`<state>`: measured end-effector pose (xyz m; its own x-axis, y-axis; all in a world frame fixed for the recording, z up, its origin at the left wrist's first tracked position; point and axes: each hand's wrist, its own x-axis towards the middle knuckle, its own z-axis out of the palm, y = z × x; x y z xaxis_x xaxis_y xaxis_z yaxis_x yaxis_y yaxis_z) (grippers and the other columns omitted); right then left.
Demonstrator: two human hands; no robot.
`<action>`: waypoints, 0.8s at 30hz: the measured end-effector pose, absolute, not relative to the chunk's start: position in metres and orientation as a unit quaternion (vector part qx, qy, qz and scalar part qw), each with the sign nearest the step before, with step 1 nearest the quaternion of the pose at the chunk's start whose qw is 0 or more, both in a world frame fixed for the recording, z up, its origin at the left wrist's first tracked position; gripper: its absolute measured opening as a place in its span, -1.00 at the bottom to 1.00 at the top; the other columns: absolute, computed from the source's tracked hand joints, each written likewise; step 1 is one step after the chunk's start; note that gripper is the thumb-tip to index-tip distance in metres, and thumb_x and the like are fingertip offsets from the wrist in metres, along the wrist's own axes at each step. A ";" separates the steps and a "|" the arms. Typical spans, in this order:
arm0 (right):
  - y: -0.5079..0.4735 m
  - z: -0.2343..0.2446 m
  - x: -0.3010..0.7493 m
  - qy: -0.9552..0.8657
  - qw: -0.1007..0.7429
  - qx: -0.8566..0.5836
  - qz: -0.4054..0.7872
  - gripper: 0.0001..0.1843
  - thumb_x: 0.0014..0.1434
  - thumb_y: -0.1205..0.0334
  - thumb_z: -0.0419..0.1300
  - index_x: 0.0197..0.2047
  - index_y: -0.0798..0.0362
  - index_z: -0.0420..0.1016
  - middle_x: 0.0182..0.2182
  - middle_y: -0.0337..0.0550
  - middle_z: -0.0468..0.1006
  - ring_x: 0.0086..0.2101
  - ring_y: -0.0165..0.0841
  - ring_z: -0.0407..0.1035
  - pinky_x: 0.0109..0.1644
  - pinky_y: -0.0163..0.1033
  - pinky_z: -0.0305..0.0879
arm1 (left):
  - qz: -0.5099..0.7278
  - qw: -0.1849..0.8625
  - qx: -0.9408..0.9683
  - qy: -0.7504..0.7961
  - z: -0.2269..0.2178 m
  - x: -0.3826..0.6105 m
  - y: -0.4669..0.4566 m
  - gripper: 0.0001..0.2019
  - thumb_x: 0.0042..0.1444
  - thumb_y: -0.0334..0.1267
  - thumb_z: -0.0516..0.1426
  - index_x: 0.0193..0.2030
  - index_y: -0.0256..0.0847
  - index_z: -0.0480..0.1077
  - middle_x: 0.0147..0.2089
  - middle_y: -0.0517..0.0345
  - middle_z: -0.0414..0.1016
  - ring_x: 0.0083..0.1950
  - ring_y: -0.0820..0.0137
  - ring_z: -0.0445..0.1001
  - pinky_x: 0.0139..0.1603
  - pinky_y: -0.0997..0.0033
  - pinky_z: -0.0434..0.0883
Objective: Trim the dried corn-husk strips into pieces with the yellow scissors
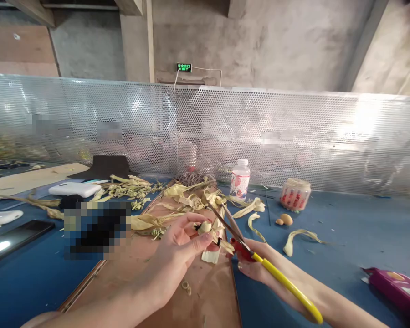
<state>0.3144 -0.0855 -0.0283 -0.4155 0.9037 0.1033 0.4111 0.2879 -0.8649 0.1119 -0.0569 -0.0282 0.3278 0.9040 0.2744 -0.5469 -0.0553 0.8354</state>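
Observation:
Between the thumb and fingers of my left hand (pixel 178 249) is a small corn husk figure (pixel 205 228), bound in places with black ties. My right hand (pixel 259 262) grips a pair of scissors (pixel 283 283) with yellow and red handles. Their blades are apart and point up and to the left, just beyond the husk figure. Beneath both hands lies a brown board (pixel 205 303), with dried corn husks (pixel 187 200) heaped at its far end. Part of the right hand's fingers is hidden by the scissor handles.
A white bottle (pixel 239 182) and a jar with red lettering (pixel 295 195) stand at the back right. A purple packet (pixel 398 287) lies at the right edge. A phone (pixel 18 239) and a white device (pixel 74 189) are at left. A perforated metal screen (pixel 294 132) runs behind.

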 end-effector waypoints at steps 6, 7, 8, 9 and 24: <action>-0.087 -0.028 0.314 -0.762 0.278 -0.466 0.355 -0.76 0.10 0.02 0.05 -0.41 0.02 0.22 -0.50 -0.29 0.21 -0.47 -0.44 0.05 -0.43 -0.32 0.06 | 0.544 0.656 0.484 0.199 -0.028 0.112 -0.060 -0.78 -0.10 -0.41 0.30 -0.28 -0.10 0.47 -0.23 0.21 0.48 -0.26 0.47 0.46 -0.24 0.51 0.45; -0.087 -0.028 0.314 -0.762 0.275 -0.467 0.355 -0.75 0.10 0.02 0.05 -0.42 0.02 0.19 -0.51 -0.29 0.20 -0.47 -0.44 0.04 -0.43 -0.31 0.05 | 0.541 0.657 0.486 0.199 -0.028 0.112 -0.060 -0.78 -0.10 -0.41 0.30 -0.28 -0.10 0.47 -0.23 0.21 0.49 -0.25 0.48 0.46 -0.24 0.55 0.44; -0.087 -0.027 0.314 -0.763 0.273 -0.466 0.354 -0.74 0.10 0.01 0.04 -0.44 0.02 0.17 -0.51 -0.30 0.19 -0.47 -0.44 0.03 -0.43 -0.31 0.04 | 0.541 0.657 0.487 0.199 -0.028 0.112 -0.060 -0.78 -0.10 -0.41 0.30 -0.29 -0.11 0.47 -0.23 0.22 0.49 -0.25 0.49 0.46 -0.25 0.56 0.44; -0.087 -0.027 0.314 -0.764 0.270 -0.466 0.354 -0.73 0.10 -0.01 0.03 -0.44 0.02 0.16 -0.52 -0.30 0.18 -0.48 -0.44 0.02 -0.44 -0.31 0.03 | 0.542 0.655 0.486 0.200 -0.028 0.113 -0.060 -0.78 -0.11 -0.41 0.30 -0.28 -0.11 0.47 -0.23 0.22 0.49 -0.25 0.49 0.46 -0.25 0.56 0.44; -0.089 -0.022 0.312 -0.774 0.239 -0.474 0.345 -0.73 0.09 0.00 0.00 -0.41 0.05 0.17 -0.52 -0.33 0.13 -0.47 -0.46 -0.02 -0.42 -0.32 -0.02 | 0.531 0.656 0.491 0.215 -0.023 0.113 -0.060 -0.80 -0.06 -0.40 0.29 -0.28 -0.17 0.43 -0.25 0.26 0.45 -0.27 0.57 0.43 -0.25 0.63 0.40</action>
<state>0.3124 -0.0888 -0.0221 -0.4360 0.8990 0.0423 0.5700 0.3121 -0.7601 0.1132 -0.0604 -0.0230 0.3441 0.9079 0.2395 -0.4858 -0.0462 0.8729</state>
